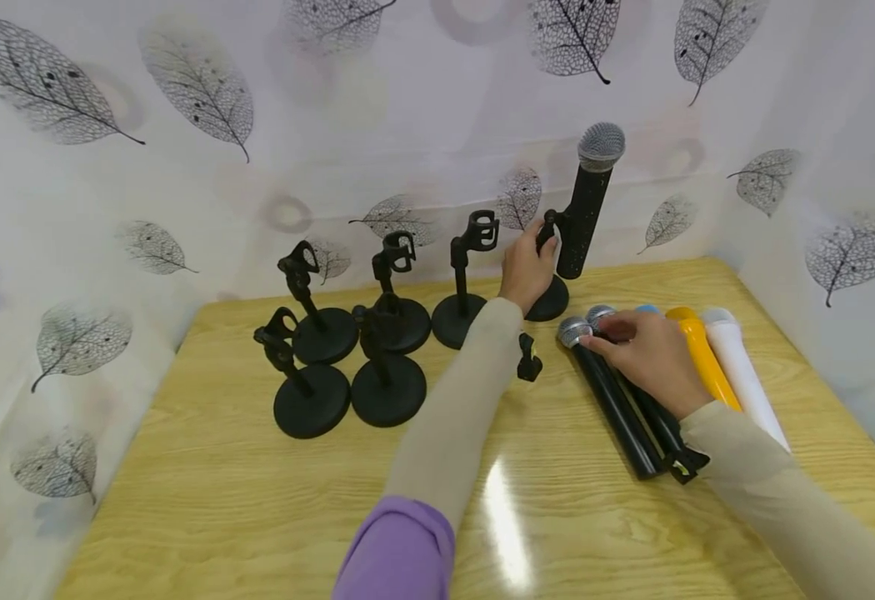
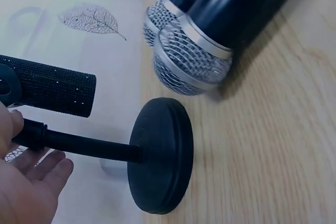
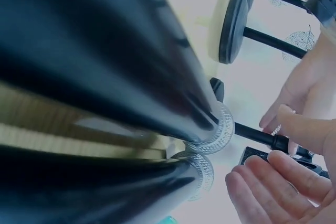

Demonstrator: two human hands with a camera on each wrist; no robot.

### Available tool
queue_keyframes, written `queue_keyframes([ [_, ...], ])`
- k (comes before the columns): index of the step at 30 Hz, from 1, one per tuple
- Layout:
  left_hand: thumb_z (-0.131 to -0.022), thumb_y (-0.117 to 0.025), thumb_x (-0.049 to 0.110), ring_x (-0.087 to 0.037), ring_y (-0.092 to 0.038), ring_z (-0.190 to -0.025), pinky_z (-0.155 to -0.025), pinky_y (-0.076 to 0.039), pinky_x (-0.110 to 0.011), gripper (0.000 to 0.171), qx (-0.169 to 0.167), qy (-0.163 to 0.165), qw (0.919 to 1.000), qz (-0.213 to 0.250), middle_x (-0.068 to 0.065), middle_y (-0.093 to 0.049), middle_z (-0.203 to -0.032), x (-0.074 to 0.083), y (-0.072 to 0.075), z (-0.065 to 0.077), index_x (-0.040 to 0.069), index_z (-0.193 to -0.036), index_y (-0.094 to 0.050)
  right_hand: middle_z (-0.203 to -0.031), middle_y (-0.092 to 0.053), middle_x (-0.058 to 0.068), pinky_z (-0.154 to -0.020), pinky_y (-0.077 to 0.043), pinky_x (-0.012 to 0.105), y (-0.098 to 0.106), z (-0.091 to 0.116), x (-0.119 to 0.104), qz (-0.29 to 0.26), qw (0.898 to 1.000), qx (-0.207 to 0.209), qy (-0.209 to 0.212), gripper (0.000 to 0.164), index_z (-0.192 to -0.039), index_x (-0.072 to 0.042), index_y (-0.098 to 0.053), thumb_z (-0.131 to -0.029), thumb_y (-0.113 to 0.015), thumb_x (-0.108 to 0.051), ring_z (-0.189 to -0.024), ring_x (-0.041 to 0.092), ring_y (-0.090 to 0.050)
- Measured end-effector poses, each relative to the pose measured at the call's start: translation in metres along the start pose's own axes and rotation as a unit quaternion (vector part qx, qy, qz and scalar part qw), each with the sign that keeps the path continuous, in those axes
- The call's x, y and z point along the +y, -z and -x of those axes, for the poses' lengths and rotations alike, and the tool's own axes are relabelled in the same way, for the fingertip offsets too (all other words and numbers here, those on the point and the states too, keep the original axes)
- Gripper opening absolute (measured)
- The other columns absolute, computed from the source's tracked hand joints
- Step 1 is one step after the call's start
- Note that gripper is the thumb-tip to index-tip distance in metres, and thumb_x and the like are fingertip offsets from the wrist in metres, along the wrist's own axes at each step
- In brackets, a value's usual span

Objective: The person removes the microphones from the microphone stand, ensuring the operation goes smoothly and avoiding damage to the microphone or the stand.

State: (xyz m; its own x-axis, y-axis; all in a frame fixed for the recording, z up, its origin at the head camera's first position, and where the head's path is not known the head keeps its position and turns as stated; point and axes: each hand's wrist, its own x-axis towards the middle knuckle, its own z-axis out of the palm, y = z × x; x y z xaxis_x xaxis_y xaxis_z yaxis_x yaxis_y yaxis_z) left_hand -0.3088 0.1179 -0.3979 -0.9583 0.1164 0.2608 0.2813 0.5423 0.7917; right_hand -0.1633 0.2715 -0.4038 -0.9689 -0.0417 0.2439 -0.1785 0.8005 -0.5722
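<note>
My left hand point(image 1: 529, 265) grips the upper part of a black desktop microphone stand point(image 1: 550, 302), below its clip. A black, speckled microphone point(image 1: 591, 196) with a silver mesh head sits tilted in that clip. The left wrist view shows the stand's pole point(image 2: 89, 146) and round base, with my fingers about the top of the pole. Over two black microphones point(image 1: 617, 408) lying side by side hovers my right hand point(image 1: 651, 358), near their mesh heads. In the right wrist view its fingers point(image 3: 283, 187) are spread loosely, holding nothing.
Several clip stands point(image 1: 388, 392) without microphones stand at the left and middle of the wooden table point(image 1: 257, 508). Right of the black microphones lie a yellow microphone point(image 1: 707, 358), a white one point(image 1: 741, 367) and a partly hidden blue one point(image 1: 647, 309). A leaf-patterned cloth point(image 1: 407, 108) hangs behind.
</note>
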Motion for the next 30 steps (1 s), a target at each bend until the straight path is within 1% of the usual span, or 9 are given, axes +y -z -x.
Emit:
queue_keyframes([
  [3, -0.107, -0.056, 0.026, -0.022, -0.065, -0.116, -0.098, -0.049, -0.034, 0.040, 0.006, 0.006, 0.9999, -0.011, -0.007, -0.067, -0.129, 0.002, 0.001, -0.003, 0.013, -0.144, -0.055, -0.094, -0.075, 0.020, -0.073, -0.057, 0.050, -0.004, 0.001, 0.000, 0.004, 1.000, -0.008, 0.004, 0.033, -0.103, 0.004, -0.075, -0.090, -0.080, -0.026, -0.084, 0.035, -0.073],
  [6, -0.106, -0.056, 0.026, -0.023, -0.064, -0.117, -0.099, -0.048, -0.035, 0.038, 0.005, 0.010, 0.9999, -0.013, -0.007, -0.067, -0.130, 0.002, 0.002, -0.003, 0.014, -0.142, -0.057, -0.089, -0.075, 0.017, -0.069, -0.058, 0.047, -0.010, 0.003, -0.001, -0.007, 1.000, -0.030, 0.005, 0.027, -0.098, 0.003, -0.076, -0.089, -0.081, -0.021, -0.081, 0.033, -0.074],
  [9, -0.106, -0.056, 0.025, -0.024, -0.064, -0.119, -0.101, -0.048, -0.036, 0.037, 0.002, 0.006, 0.9998, -0.019, -0.008, -0.066, -0.131, 0.003, 0.003, -0.002, 0.013, -0.141, -0.058, -0.087, -0.075, 0.016, -0.069, -0.058, 0.046, -0.015, 0.005, -0.002, -0.018, 0.999, -0.046, 0.001, 0.023, -0.095, 0.003, -0.075, -0.088, -0.081, -0.017, -0.080, 0.031, -0.074],
  [11, -0.106, -0.056, 0.025, -0.025, -0.063, -0.119, -0.101, -0.047, -0.037, 0.035, -0.003, 0.000, 0.9998, -0.022, -0.009, -0.067, -0.129, 0.003, 0.004, -0.001, 0.012, -0.139, -0.058, -0.087, -0.075, 0.017, -0.069, -0.058, 0.046, -0.017, 0.005, -0.004, -0.018, 0.999, -0.047, 0.001, 0.021, -0.094, 0.004, -0.075, -0.088, -0.081, -0.015, -0.079, 0.031, -0.074],
  [15, -0.106, -0.057, 0.023, -0.024, -0.063, -0.119, -0.100, -0.047, -0.037, 0.031, -0.014, -0.002, 0.9995, -0.028, -0.008, -0.068, -0.126, 0.002, 0.006, 0.000, 0.012, -0.135, -0.060, -0.088, -0.075, 0.017, -0.071, -0.058, 0.046, -0.019, 0.007, -0.010, -0.021, 0.999, -0.041, 0.010, 0.018, -0.094, 0.004, -0.075, -0.087, -0.081, -0.012, -0.080, 0.031, -0.074],
  [19, -0.106, -0.058, 0.023, -0.025, -0.063, -0.118, -0.099, -0.048, -0.038, 0.028, -0.016, -0.005, 0.9992, -0.036, -0.008, -0.069, -0.122, 0.000, 0.008, 0.000, 0.012, -0.131, -0.062, -0.089, -0.076, 0.016, -0.071, -0.059, 0.045, -0.021, 0.009, -0.016, -0.033, 0.998, -0.059, 0.017, 0.017, -0.096, 0.003, -0.076, -0.087, -0.080, -0.011, -0.082, 0.029, -0.074],
  [21, -0.105, -0.058, 0.023, -0.025, -0.064, -0.116, -0.097, -0.048, -0.038, 0.026, -0.016, -0.008, 0.9991, -0.039, -0.008, -0.069, -0.119, -0.002, 0.008, 0.000, 0.012, -0.128, -0.062, -0.090, -0.076, 0.015, -0.072, -0.059, 0.044, -0.022, 0.009, -0.017, -0.032, 0.997, -0.072, 0.015, 0.017, -0.096, 0.002, -0.076, -0.088, -0.079, -0.013, -0.083, 0.029, -0.074],
  [25, -0.106, -0.057, 0.024, -0.023, -0.064, -0.115, -0.096, -0.048, -0.036, 0.027, -0.022, -0.008, 0.9990, -0.037, -0.007, -0.069, -0.119, -0.004, 0.010, 0.003, 0.012, -0.130, -0.062, -0.091, -0.076, 0.014, -0.073, -0.058, 0.044, -0.023, 0.010, -0.015, -0.023, 0.996, -0.088, 0.001, 0.018, -0.097, 0.002, -0.076, -0.089, -0.078, -0.014, -0.085, 0.028, -0.074],
  [30, -0.106, -0.057, 0.024, -0.022, -0.063, -0.116, -0.098, -0.048, -0.036, 0.034, -0.030, -0.013, 0.9990, -0.030, -0.007, -0.068, -0.123, -0.005, 0.013, 0.009, 0.011, -0.137, -0.060, -0.091, -0.076, 0.015, -0.072, -0.058, 0.045, -0.022, 0.011, -0.010, -0.020, 0.996, -0.082, 0.007, 0.016, -0.097, 0.002, -0.076, -0.089, -0.078, -0.013, -0.084, 0.029, -0.074],
])
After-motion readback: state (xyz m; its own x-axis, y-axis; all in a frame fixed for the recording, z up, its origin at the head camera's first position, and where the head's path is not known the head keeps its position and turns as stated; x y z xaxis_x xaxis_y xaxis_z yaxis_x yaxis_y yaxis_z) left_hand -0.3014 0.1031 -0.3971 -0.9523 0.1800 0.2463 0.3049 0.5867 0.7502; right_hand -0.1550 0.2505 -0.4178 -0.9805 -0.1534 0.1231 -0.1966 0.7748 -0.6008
